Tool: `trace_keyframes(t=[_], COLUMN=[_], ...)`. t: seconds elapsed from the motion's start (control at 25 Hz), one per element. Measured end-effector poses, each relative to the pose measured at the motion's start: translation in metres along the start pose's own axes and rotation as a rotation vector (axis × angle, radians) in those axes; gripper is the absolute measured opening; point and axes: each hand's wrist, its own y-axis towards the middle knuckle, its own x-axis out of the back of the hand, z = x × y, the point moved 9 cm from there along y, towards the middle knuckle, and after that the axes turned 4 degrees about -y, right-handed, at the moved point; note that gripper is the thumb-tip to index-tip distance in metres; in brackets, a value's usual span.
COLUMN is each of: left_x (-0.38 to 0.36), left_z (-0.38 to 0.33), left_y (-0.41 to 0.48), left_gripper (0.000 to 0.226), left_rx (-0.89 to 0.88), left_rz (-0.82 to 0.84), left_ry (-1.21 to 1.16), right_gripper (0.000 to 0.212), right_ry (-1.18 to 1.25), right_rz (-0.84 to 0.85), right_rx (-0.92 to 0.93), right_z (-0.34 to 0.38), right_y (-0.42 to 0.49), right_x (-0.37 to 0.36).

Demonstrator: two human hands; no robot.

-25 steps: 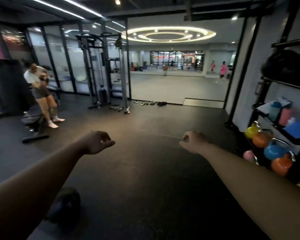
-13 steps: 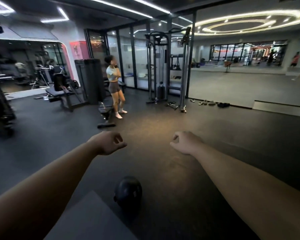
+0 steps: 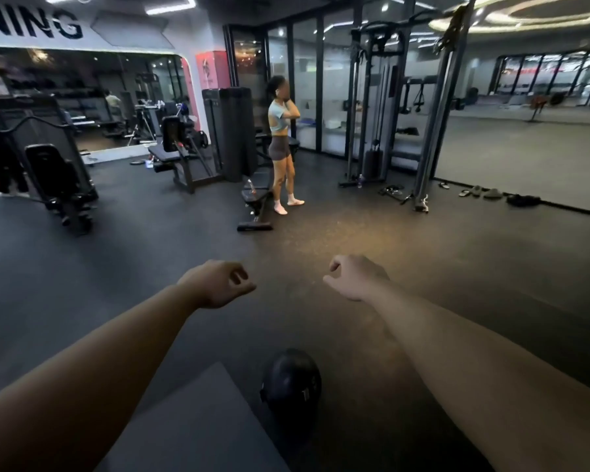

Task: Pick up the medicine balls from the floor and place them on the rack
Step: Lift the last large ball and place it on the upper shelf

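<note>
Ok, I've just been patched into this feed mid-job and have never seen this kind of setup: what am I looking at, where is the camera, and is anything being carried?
There is no machine here. The single picture comes from a wide-angle camera worn on a person's head, looking forward and down, so the two bare arms reaching in from the bottom are the wearer's own. The left hand and right hand are both loosely curled, held out above the floor, and carry nothing. On the dark gym floor, low between the arms, lies one black medicine ball, beside the corner of a grey mat. Neither hand touches it. Further off another person stands by a bench, with a cable machine to the right. The rack for the balls is not in this picture.
</note>
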Motion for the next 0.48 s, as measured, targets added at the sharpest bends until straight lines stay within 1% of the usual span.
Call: trace_keyframes(t=[0.24,0.32,0.48], left_x=[-0.020,-0.036,-0.089], left_z=[0.052,0.073,0.118], left_y=[0.113,0.138,0.192], left_gripper=[0.052,0.053,0.056], left_rx=[0.066,0.084,0.087], left_rz=[0.073,0.102,0.217], left_ry=[-0.019,-0.046,-0.053], right_gripper=[0.037,0.037,0.036], right_ry=[0.015,0.011,0.012], right_rz=[0.094,0.133,0.242], right_rx=[-0.003,0.003,-0.033], right_z=[0.010,0.015,0.016], right_y=[0.133,0.161,0.201], right_x=[-0.059,-0.086,-0.161])
